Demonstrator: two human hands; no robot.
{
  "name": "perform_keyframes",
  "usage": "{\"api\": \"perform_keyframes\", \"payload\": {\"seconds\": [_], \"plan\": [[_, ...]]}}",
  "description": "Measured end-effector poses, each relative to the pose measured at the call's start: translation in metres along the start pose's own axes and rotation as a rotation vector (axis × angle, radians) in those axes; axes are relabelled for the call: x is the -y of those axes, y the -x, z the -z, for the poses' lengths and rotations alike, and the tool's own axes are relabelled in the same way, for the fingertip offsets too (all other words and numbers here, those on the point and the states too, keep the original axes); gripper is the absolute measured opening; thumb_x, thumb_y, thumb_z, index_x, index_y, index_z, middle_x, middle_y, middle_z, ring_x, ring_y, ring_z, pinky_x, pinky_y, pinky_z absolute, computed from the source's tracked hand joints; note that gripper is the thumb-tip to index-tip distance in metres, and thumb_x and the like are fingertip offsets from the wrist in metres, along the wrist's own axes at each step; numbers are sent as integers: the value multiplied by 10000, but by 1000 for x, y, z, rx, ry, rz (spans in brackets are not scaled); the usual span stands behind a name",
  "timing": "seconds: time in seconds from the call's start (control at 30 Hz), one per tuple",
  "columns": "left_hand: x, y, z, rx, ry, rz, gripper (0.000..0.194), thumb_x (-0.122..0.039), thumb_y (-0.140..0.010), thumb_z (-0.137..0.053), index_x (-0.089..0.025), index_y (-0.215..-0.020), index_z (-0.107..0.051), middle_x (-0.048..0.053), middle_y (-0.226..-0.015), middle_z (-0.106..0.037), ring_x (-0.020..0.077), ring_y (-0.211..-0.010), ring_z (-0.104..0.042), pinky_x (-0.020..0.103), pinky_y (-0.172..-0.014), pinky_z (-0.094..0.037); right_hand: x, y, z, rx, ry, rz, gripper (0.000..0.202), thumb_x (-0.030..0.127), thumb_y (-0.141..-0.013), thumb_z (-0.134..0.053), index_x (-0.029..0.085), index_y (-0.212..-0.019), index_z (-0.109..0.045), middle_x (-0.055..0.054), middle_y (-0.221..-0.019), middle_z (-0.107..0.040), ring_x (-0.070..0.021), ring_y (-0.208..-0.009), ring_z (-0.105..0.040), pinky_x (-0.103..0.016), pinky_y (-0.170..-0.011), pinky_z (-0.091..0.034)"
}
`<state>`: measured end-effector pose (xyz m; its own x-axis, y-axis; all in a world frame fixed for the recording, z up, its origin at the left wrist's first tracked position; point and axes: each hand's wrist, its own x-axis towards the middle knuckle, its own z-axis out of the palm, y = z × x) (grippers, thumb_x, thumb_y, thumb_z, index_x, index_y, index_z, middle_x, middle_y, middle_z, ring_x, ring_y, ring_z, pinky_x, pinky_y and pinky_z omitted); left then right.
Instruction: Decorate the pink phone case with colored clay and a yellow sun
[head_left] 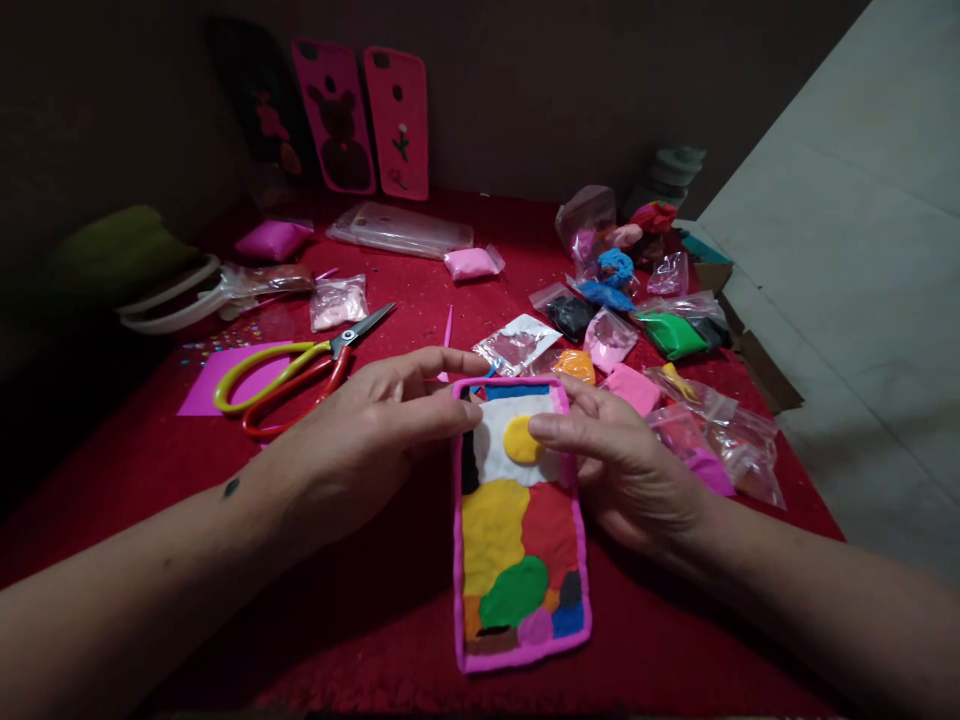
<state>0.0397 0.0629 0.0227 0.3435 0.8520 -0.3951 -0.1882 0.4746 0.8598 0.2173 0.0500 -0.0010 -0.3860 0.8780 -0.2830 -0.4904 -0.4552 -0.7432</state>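
A phone case (491, 520) covered with patches of coloured clay and edged in a pink clay rim is held between my hands above the red cloth. My right hand (630, 450) grips its upper right edge, the thumb pressing on a yellow clay disc (519, 441) that lies on a white patch. At the upper left corner, my left hand (382, 415) pinches the rim, with its thumb on the front and its fingers stretched along and behind the top edge. Some fingertips of both hands are hidden behind the case.
Scissors (296, 385) with yellow and red handles lie left, over a pink sheet (225, 378). Bags of coloured clay, including a green one (673, 335), crowd the right side. Decorated cases, one with a bear (339, 125), lean at the back beyond a clear case (401, 230).
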Motion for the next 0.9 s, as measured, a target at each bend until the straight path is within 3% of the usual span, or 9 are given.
{"api": "perform_keyframes", "payload": {"seconds": [0.23,0.43,0.7,0.9], "plan": [[6,-5,0,34,32,-19,344,-132,-722,-737,-176,-1045,-625,33,-831,-742,206,-751,-726,309,-724,-557,-7,-1,6,-20,34,3,391,92,-642,-784,191,-976,-605,-17,-814,-709,-150,-650,-660,-294,-652,-561],[9,-7,0,24,-1,-26,402,-127,-670,-778,-167,-1032,-608,35,-817,-745,203,-735,-725,296,-708,-554,-10,-2,9,-24,50,-6,395,68,-656,-761,196,-1002,-619,-16,-836,-710,-153,-673,-666,-299,-673,-557],[11,-7,2,62,9,-52,342,-108,-721,-733,-150,-1038,-611,54,-844,-759,195,-758,-731,278,-724,-561,-2,-3,4,-26,-47,3,314,146,-730,-747,185,-1011,-612,-27,-805,-720,-160,-661,-686,-296,-663,-573],[11,-8,1,67,-8,-55,338,-70,-753,-691,-149,-1071,-612,46,-859,-756,183,-776,-732,257,-721,-565,-7,-4,8,-13,7,16,332,130,-691,-786,173,-976,-623,-43,-850,-724,-158,-681,-688,-307,-690,-576]]}}
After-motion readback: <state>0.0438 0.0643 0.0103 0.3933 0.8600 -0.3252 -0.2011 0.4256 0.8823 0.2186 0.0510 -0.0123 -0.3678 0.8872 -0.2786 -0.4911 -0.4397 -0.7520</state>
